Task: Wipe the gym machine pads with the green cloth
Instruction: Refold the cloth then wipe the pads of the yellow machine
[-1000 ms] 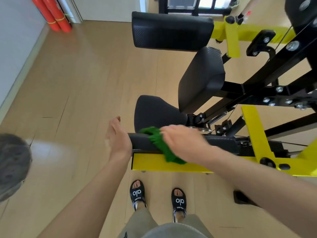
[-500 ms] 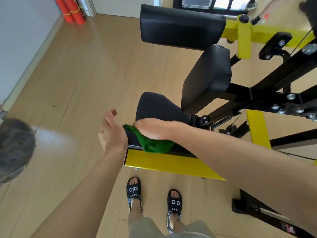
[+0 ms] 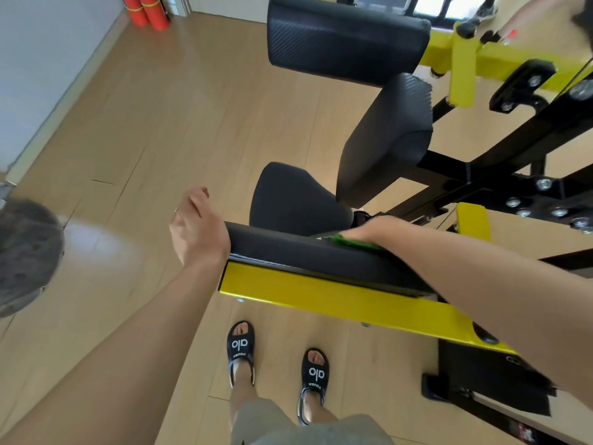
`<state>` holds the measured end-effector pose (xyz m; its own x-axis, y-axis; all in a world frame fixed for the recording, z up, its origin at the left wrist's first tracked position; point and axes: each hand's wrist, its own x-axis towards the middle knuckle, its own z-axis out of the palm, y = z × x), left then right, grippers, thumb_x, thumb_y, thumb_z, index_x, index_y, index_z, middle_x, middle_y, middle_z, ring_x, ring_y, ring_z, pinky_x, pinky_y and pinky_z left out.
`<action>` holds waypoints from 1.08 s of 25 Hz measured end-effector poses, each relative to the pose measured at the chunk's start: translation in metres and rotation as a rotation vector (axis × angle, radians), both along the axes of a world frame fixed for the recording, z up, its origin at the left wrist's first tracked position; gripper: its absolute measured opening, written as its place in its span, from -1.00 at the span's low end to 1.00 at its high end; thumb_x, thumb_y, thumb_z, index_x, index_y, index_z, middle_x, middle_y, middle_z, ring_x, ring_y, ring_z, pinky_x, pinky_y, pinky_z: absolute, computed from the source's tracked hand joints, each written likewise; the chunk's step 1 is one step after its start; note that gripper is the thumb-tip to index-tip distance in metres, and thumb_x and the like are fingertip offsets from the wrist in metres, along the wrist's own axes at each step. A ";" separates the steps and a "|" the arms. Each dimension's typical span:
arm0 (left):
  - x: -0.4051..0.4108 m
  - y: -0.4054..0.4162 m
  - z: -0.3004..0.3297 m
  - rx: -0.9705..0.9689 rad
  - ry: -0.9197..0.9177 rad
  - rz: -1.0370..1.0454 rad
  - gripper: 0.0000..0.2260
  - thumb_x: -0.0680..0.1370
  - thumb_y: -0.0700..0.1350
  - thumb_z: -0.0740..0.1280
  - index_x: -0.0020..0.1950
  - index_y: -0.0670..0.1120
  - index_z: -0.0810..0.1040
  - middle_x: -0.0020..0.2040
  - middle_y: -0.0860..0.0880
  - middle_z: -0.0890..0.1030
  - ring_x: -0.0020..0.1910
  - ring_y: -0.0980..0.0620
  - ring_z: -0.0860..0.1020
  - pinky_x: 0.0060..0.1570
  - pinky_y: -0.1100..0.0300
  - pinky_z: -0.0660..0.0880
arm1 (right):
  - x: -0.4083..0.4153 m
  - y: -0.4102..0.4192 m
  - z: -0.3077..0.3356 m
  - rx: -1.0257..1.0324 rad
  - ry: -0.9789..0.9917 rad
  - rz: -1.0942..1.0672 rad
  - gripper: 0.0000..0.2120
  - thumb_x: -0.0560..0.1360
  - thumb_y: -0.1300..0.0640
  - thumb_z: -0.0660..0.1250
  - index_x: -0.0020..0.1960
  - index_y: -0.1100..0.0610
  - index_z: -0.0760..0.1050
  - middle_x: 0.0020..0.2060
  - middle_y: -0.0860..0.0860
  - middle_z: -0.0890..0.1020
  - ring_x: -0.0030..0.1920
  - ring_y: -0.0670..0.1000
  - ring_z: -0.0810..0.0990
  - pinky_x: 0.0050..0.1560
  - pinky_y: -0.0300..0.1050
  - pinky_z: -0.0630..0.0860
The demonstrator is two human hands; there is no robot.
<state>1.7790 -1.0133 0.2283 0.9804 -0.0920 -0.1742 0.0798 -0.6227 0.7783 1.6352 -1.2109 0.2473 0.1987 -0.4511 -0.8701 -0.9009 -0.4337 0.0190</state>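
Place: indoor gym room | Evidence: black-and-yellow steel exercise machine (image 3: 475, 175) with black textured vinyl pads (image 3: 346, 43), pale wood-plank floor (image 3: 192, 107), white wall (image 3: 48, 53) | Corner: orange cylinders (image 3: 149, 11), possibly foam rollers

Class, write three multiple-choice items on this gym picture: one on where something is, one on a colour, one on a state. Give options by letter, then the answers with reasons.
1. Where is the green cloth?
A. on the floor
B. on the long low pad, under the right hand
C. on the top pad

2. What colour is the beam under that low pad?
A. yellow
B. red
C. white

3. What is the left hand doing?
A. holding the cloth
B. gripping a sandal
C. resting against the pad's end, holding nothing

Answers:
B: the right hand presses the cloth flat on the low pad.
A: the beam below it is yellow.
C: the left hand is beside the pad's end, fingers loose and empty.
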 end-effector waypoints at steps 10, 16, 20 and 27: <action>-0.003 -0.001 0.003 -0.022 0.007 0.043 -0.60 0.61 -0.08 -0.04 0.10 -0.08 0.59 0.09 -0.11 0.64 -0.01 -0.07 0.48 -0.05 0.14 0.33 | -0.068 -0.007 0.027 0.027 -0.073 -0.209 -0.52 0.70 0.02 -0.06 0.49 0.27 0.29 0.39 0.24 0.46 0.36 0.21 0.46 0.33 -0.03 0.39; -0.003 -0.004 0.001 -0.045 -0.005 0.083 -0.60 0.62 -0.08 -0.02 0.10 -0.09 0.61 0.08 -0.08 0.66 0.01 -0.06 0.52 -0.04 0.17 0.34 | -0.095 0.035 0.011 -0.461 -0.331 0.097 -0.60 0.68 0.01 -0.10 0.30 0.13 0.42 0.06 0.11 0.56 0.08 0.15 0.56 0.14 0.10 0.56; -0.002 -0.002 0.001 -0.091 0.011 0.095 -0.59 0.62 -0.07 -0.02 0.10 -0.06 0.62 0.09 -0.02 0.66 0.09 -0.05 0.55 -0.02 0.19 0.34 | -0.070 0.081 0.015 -0.648 -0.652 0.226 -0.59 0.68 -0.08 -0.13 0.16 -0.03 0.47 0.00 -0.06 0.50 0.04 0.00 0.49 0.19 0.00 0.44; 0.003 0.005 0.007 -0.327 0.263 0.066 -0.62 0.62 0.09 -0.02 0.16 0.10 0.57 0.19 0.11 0.62 0.24 0.06 0.52 0.32 0.02 0.38 | 0.083 0.107 0.018 -0.003 -0.727 0.320 -0.61 0.67 -0.04 -0.11 0.02 0.03 0.47 -0.09 0.01 0.59 -0.01 0.12 0.58 -0.03 0.09 0.46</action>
<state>1.7818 -1.0080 0.2355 0.9122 -0.1224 -0.3910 0.3332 -0.3335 0.8819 1.7186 -1.1044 0.2655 0.8370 -0.2781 -0.4712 -0.5195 -0.6742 -0.5249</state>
